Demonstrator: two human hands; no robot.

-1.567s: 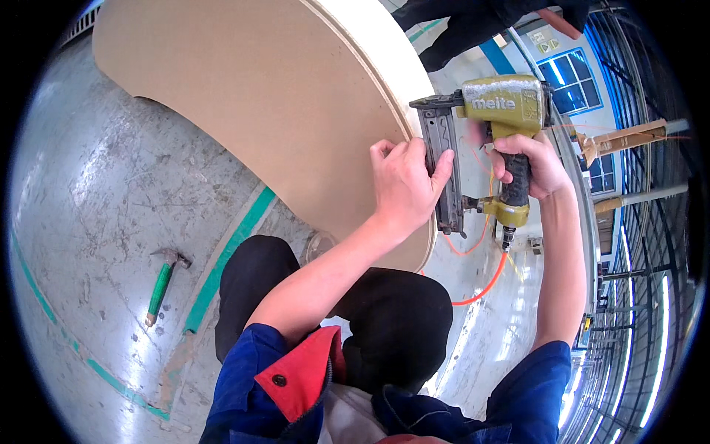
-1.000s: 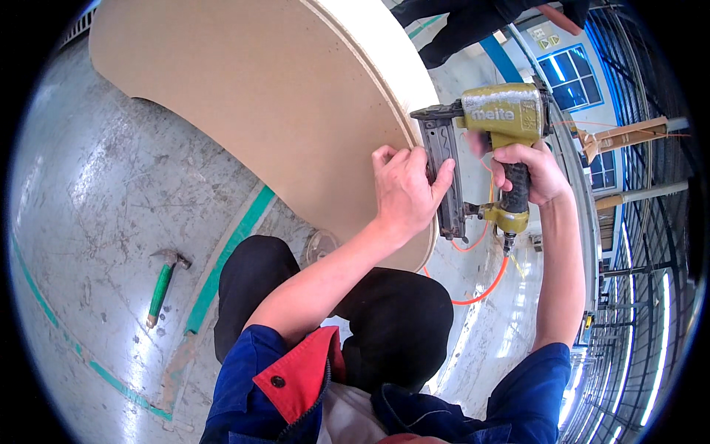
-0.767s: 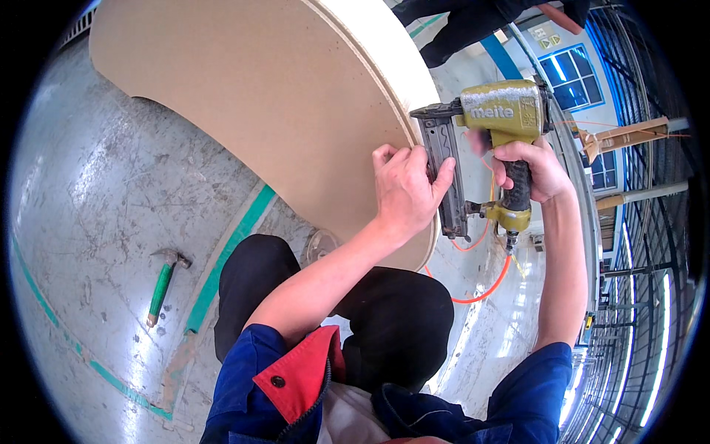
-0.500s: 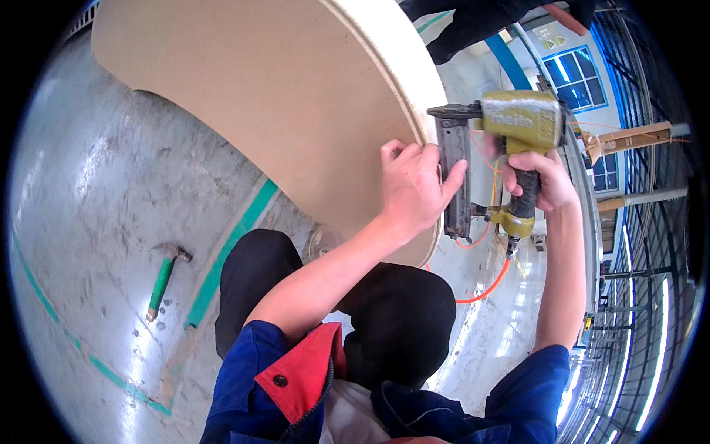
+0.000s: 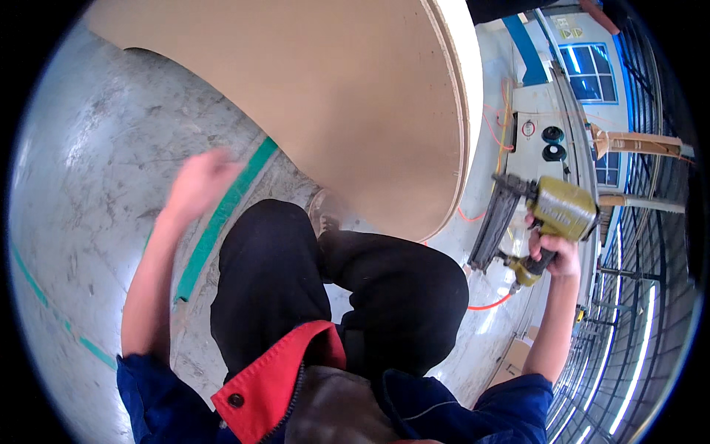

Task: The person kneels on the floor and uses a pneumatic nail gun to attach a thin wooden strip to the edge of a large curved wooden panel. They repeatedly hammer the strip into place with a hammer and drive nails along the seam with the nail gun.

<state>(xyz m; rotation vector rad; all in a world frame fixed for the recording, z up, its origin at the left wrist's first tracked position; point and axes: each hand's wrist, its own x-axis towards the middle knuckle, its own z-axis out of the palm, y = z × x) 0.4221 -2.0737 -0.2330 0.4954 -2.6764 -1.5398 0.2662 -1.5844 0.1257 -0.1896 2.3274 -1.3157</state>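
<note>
A large round brown wooden panel [image 5: 333, 96] with a thick layered edge stands over the grey concrete floor. My right hand [image 5: 558, 248] grips the handle of a yellow-green pneumatic nail gun [image 5: 540, 218], held off to the right of the panel's edge and clear of it. An orange air hose [image 5: 492, 303] trails from the gun's base. My left hand [image 5: 200, 181] is blurred, out to the left over the floor near a green floor stripe [image 5: 222, 214], holding nothing. My knees in black trousers [image 5: 333, 288] are below the panel.
A grey machine cabinet [image 5: 543, 140] with round knobs stands beyond the panel at the right. Metal railings [image 5: 636, 296] curve along the far right. A cardboard box [image 5: 514, 355] lies on the floor near my right elbow.
My left hand left the panel's edge and swung far left over the floor. My right hand drew the nail gun away from the panel, to the right and lower.
</note>
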